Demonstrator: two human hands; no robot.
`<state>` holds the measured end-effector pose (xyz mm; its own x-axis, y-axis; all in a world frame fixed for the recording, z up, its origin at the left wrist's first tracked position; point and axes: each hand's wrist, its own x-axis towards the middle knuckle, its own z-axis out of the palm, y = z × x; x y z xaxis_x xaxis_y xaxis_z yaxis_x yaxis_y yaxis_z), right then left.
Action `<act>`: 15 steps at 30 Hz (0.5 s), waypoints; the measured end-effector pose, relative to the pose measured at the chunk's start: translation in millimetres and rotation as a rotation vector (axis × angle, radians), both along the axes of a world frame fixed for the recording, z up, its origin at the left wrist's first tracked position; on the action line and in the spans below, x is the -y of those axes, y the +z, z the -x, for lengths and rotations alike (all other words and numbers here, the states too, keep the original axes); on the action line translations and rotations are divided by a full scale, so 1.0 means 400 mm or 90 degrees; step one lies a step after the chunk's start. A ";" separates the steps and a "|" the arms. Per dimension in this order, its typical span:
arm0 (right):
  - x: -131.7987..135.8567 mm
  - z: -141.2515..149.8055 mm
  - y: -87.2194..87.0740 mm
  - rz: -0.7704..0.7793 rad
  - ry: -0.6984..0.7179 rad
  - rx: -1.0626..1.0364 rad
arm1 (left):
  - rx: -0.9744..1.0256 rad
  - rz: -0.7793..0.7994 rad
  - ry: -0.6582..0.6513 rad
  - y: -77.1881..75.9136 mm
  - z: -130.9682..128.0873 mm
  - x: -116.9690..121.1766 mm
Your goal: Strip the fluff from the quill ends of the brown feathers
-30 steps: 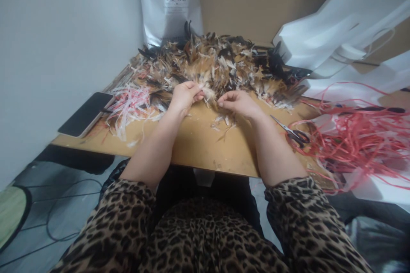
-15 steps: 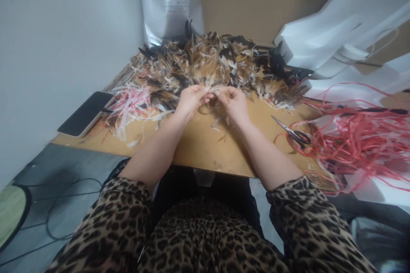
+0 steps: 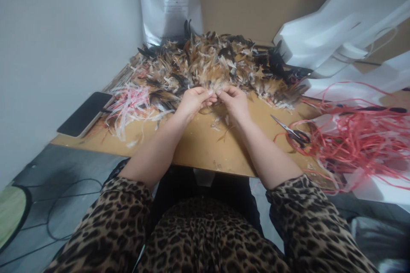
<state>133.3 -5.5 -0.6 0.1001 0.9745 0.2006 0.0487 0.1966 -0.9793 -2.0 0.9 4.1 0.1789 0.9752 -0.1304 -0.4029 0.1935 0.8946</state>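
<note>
far left of the grip, a dark-screened phone (image 3: 85, 115) lies by the table's edge, and next to it, nearer the fingers, there's a tangle of pink and white strips (image 3: 130, 104). beyond the grip and a bit left, a silvery bag (image 3: 174, 15) stands behind everything.

into the middle now! the left hand (image 3: 194, 101) has its fingers drawn in narrow, seemingly pinching a small feather tuft (image 3: 212, 82) that fans away from the tips. right up against it, the right hand (image 3: 235, 100), thumb and finger close together too; whether it holds anything thin, i cannot tell. just past both hands sprawls the big feather heap (image 3: 224, 57), brown, black and cream, spreading out to either side of the grip.

so how far along? plenty of feathers are gathered there, one small tuft is being worked at the fingertips, and it looks unfinished to me. how many in the heap are joined or loose, i can't make out, so what's left stays an open count.

nearer the body, below the right fingers, some loose feather bits (image 3: 221, 123) lie on the table (image 3: 205, 149). right of the grip, the scissors (image 3: 293, 132) rest untouched, and farther right, red strands (image 3: 361, 136) pile up.
</note>
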 end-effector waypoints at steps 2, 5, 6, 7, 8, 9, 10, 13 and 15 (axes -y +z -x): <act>-0.001 -0.007 0.003 0.005 0.005 -0.007 | 0.030 0.019 -0.037 -0.001 0.004 -0.002; -0.005 -0.018 0.008 0.023 0.026 0.003 | 0.071 0.066 -0.087 -0.001 0.011 -0.005; -0.006 -0.022 0.008 0.027 0.032 0.005 | 0.080 0.080 -0.097 -0.001 0.013 -0.006; -0.008 -0.025 0.008 0.028 0.038 0.005 | 0.086 0.091 -0.104 -0.002 0.015 -0.007; -0.010 -0.028 0.008 0.024 0.044 0.003 | 0.091 0.099 -0.110 -0.002 0.017 -0.007; -0.011 -0.030 0.007 0.017 0.049 0.003 | 0.094 0.104 -0.114 -0.003 0.018 -0.008; -0.013 -0.033 0.006 0.010 0.054 0.007 | 0.094 0.107 -0.119 -0.003 0.019 -0.008; -0.015 -0.038 0.006 -0.008 0.064 0.043 | 0.080 0.106 -0.126 -0.004 0.020 -0.008; -0.014 -0.040 0.009 -0.015 0.073 0.062 | 0.064 0.100 -0.128 -0.004 0.020 -0.007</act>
<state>149.4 0.2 3.0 -0.0332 0.9735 0.2265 0.1192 0.2288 -0.9661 -9.9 3.5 2.5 0.3871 0.8878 -0.2488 -0.4276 0.4120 0.8046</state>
